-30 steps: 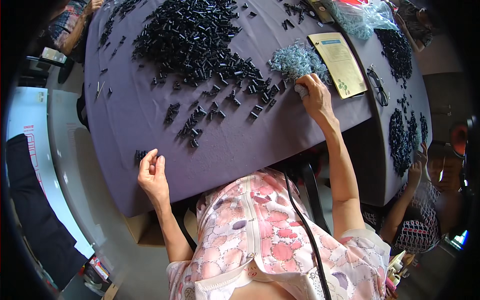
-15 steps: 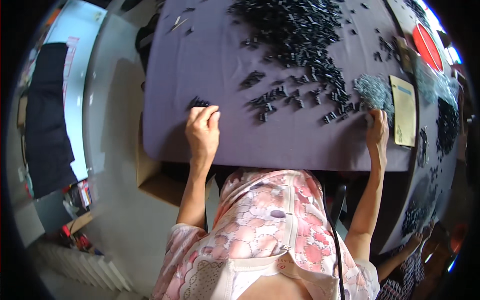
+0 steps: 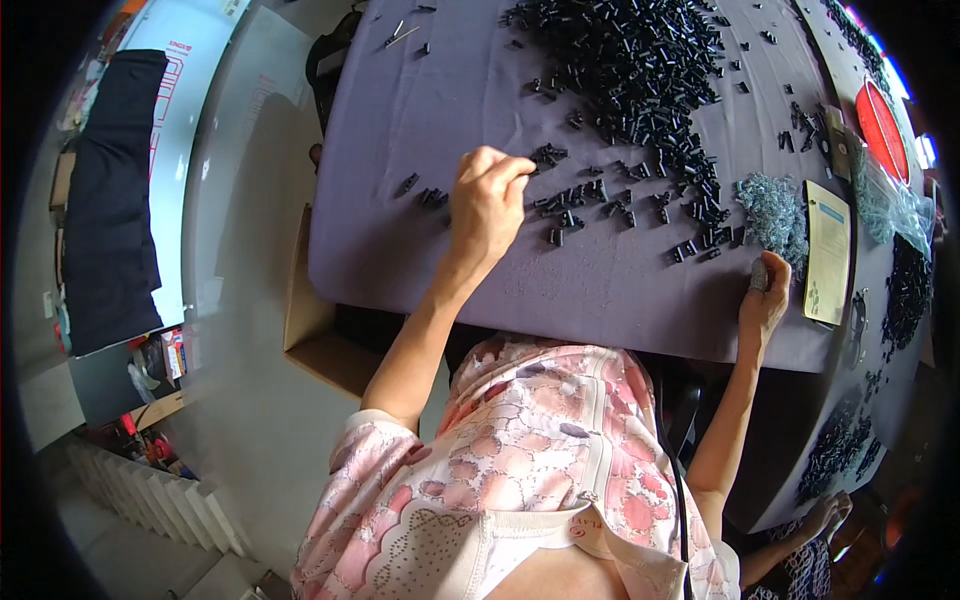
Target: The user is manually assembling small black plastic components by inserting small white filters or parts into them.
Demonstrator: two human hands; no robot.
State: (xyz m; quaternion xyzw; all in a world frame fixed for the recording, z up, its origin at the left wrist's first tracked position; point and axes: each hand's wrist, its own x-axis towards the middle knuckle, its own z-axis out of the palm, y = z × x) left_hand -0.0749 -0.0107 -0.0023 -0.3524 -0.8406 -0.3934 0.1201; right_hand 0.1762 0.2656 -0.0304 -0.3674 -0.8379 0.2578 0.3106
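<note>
The tabletop (image 3: 400,120), spread with purple-grey cloth, is the biggest thing in view. Toward its far side lies a wide heap (image 3: 640,70) of black parts, thinning into loose ones toward the near edge. A cardboard box (image 3: 300,310) stands below the tabletop's left side. A tan booklet (image 3: 827,250) lies on the right, just beside the clear pile (image 3: 772,208) of small bits. The left hand (image 3: 487,200) is over the cloth, its thumb and finger brought together at a small cluster (image 3: 548,156) of black parts; whether they pinch one, I cannot tell. The right hand (image 3: 768,305) is half curled at the pile's near edge; whether it grasps anything is unclear. A short row (image 3: 430,197) of black parts lies left of the left hand. A grey cover (image 3: 759,274) sits at the right thumb.
</note>
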